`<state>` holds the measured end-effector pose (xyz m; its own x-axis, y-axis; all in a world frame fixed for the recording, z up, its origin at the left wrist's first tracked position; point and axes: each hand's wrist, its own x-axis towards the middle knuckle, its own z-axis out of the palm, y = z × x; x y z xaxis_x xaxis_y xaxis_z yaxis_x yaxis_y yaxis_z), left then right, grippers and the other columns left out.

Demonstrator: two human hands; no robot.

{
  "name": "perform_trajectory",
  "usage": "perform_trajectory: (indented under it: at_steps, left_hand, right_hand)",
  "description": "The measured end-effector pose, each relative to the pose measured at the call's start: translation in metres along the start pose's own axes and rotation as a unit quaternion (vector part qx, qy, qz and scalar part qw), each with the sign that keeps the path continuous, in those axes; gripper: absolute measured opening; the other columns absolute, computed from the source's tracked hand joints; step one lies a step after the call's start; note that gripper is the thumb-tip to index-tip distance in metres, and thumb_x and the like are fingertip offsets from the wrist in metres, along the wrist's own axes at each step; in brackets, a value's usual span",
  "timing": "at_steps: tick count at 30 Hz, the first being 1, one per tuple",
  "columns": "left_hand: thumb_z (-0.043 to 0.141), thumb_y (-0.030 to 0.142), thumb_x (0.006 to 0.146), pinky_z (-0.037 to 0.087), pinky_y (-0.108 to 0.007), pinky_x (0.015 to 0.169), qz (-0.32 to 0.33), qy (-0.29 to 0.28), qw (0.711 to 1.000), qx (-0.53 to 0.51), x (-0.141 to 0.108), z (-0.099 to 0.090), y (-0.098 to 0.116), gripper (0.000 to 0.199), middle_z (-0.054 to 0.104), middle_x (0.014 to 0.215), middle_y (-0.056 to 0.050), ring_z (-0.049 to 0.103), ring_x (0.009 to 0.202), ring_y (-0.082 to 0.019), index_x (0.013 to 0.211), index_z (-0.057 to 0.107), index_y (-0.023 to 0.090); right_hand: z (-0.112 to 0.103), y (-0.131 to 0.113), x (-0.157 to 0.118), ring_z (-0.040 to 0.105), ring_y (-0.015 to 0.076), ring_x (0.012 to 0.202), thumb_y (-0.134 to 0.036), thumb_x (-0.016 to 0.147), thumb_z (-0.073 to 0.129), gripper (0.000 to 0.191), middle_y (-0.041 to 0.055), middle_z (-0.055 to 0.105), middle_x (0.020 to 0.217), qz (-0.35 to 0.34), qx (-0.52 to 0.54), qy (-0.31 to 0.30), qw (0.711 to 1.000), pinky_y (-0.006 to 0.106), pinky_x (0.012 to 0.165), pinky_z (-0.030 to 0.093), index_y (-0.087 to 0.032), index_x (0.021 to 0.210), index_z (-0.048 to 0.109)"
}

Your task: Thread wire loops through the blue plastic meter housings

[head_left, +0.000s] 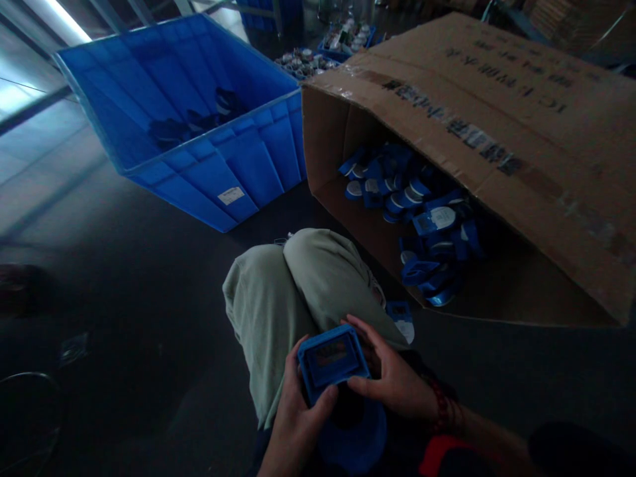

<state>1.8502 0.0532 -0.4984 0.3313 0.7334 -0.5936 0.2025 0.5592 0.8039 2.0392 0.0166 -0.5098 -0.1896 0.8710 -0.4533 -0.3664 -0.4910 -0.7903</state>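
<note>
Over my lap, a blue plastic housing (309,361) with a rectangular window in its upper part is held between both hands. Its lower part is rounded and has a dark round area in the middle. My left hand (303,411) grips the left edge, with its thumb on the front. On the opposite side, my right hand (392,377) wraps the right edge, thumb across the front below the window. Another blue and white piece (401,321) lies on the floor beside my right leg. Similar blue pieces with whitish round parts (437,218) are heaped inside the cardboard box.
A large blue plastic bin (258,159) stands ahead on the left, with several dark pieces (193,122) inside. The cardboard box (497,86) lies on its side at right, opening toward me. Trays of small parts (348,40) sit behind. My knees (298,278) are in front.
</note>
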Motion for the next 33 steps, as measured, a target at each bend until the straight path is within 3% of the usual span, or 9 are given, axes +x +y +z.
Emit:
perform_trajectory:
  at_steps: [7,13,20,24,29,33]
  left_hand:
    - [0.069,0.046,0.074,0.044,-0.045,0.102,-0.021,-0.004,0.998,-0.053,-0.002,0.007,0.002,0.086,0.056,0.13,-0.017,0.056,0.118,-0.031,0.138,0.02,0.017]
    - [0.072,0.043,0.072,0.048,-0.042,0.097,-0.003,0.019,0.999,-0.035,-0.002,0.006,-0.003,0.08,0.059,0.124,-0.014,0.059,0.112,-0.029,0.134,0.028,0.02]
    - [0.074,0.046,0.07,0.049,-0.04,0.097,-0.005,0.029,0.999,-0.017,-0.005,0.006,-0.002,0.084,0.057,0.125,-0.014,0.06,0.111,-0.029,0.133,0.025,0.02]
    - [0.076,0.045,0.068,0.05,-0.04,0.095,-0.002,0.03,0.999,-0.018,-0.005,0.01,0.003,0.087,0.056,0.126,-0.015,0.06,0.111,-0.029,0.134,0.025,0.018]
    - [0.077,0.039,0.068,0.052,-0.04,0.091,-0.007,0.015,0.996,-0.087,-0.003,0.011,-0.001,0.084,0.063,0.118,-0.011,0.065,0.103,-0.027,0.132,0.026,0.022]
    - [0.08,0.037,0.064,0.054,-0.036,0.087,0.002,0.04,0.997,-0.068,-0.001,0.013,-0.002,0.08,0.065,0.112,-0.009,0.066,0.099,-0.025,0.127,0.032,0.022]
  right_hand:
    - [0.005,-0.001,-0.001,0.045,0.0253,0.131,-0.023,0.072,0.077,0.081,0.0072,0.039,0.148,-0.005,0.0,0.015,1.0,0.044,0.11,0.038,-0.033,0.139,0.033]
    - [0.007,-0.001,-0.004,0.043,0.0244,0.133,-0.023,0.071,0.078,0.086,0.0062,0.041,0.147,0.004,0.006,-0.003,1.0,0.043,0.111,0.036,-0.035,0.141,0.03]
    - [0.01,-0.001,-0.001,0.055,0.029,0.121,-0.029,0.069,0.078,0.067,0.012,0.058,0.129,0.003,-0.077,0.033,0.996,0.048,0.105,0.042,-0.024,0.127,0.046]
    - [0.005,-0.001,-0.004,0.053,0.0281,0.123,-0.032,0.074,0.075,0.07,0.0097,0.057,0.132,-0.019,-0.167,0.033,0.985,0.048,0.106,0.041,-0.028,0.134,0.041]
    - [-0.007,-0.002,-0.011,0.047,0.0274,0.129,-0.032,0.078,0.071,0.073,0.0097,0.05,0.141,-0.017,-0.209,-0.033,0.977,0.049,0.11,0.038,-0.028,0.141,0.034]
    - [-0.007,-0.004,-0.01,0.048,0.0293,0.129,-0.031,0.079,0.069,0.069,0.0115,0.051,0.14,-0.028,-0.222,-0.006,0.975,0.051,0.11,0.038,-0.027,0.14,0.037]
